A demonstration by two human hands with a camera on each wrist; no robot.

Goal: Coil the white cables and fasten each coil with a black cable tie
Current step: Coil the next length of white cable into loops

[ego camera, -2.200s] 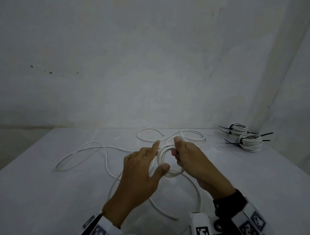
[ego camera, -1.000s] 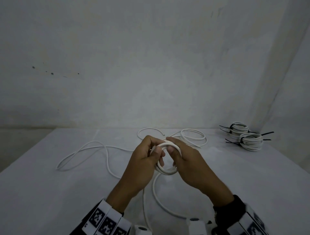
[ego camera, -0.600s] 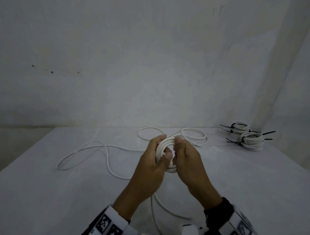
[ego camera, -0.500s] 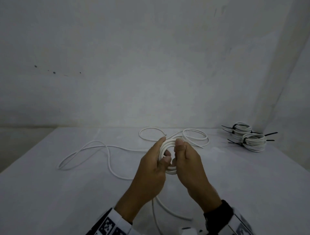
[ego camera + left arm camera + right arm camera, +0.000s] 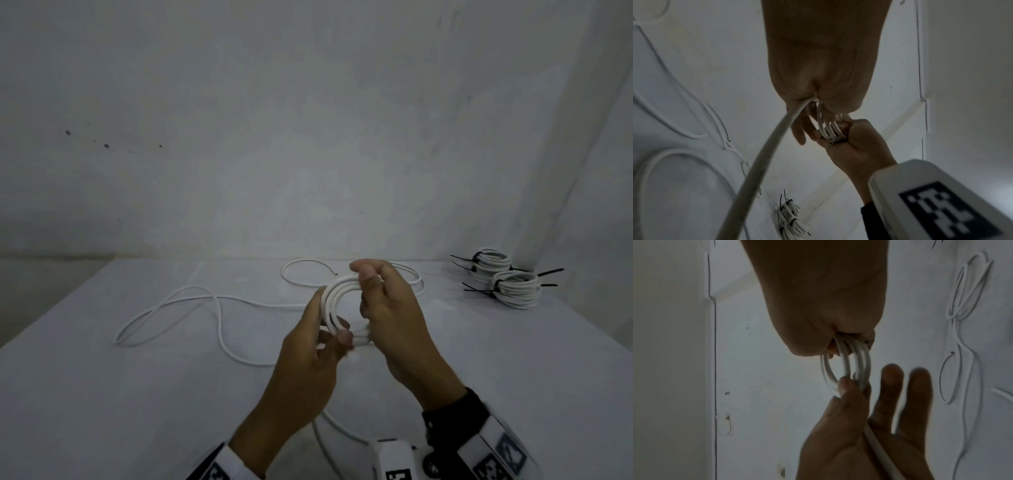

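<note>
A small coil of white cable [image 5: 334, 301] stands upright above the table between both hands. My left hand [image 5: 329, 337] pinches its lower left side with thumb and forefinger, the other fingers [image 5: 892, 379] stretched out. My right hand [image 5: 370, 294] grips the coil's right side, thumb on top and fingers curled round the strands [image 5: 831, 129]. The uncoiled length runs through my left palm [image 5: 877, 449] and down to the table, where it lies in loose loops [image 5: 219, 308]. No loose cable tie shows.
Two finished coils [image 5: 493, 265] [image 5: 517, 289] bound with black ties sit at the table's [image 5: 102, 394] back right corner, near the wall. More loose cable loops [image 5: 308, 274] lie behind the hands.
The coil has gained turns and the loose cable has been drawn in. My left hand slid from the coil's top to its lower side; my right thumb now caps the top.
</note>
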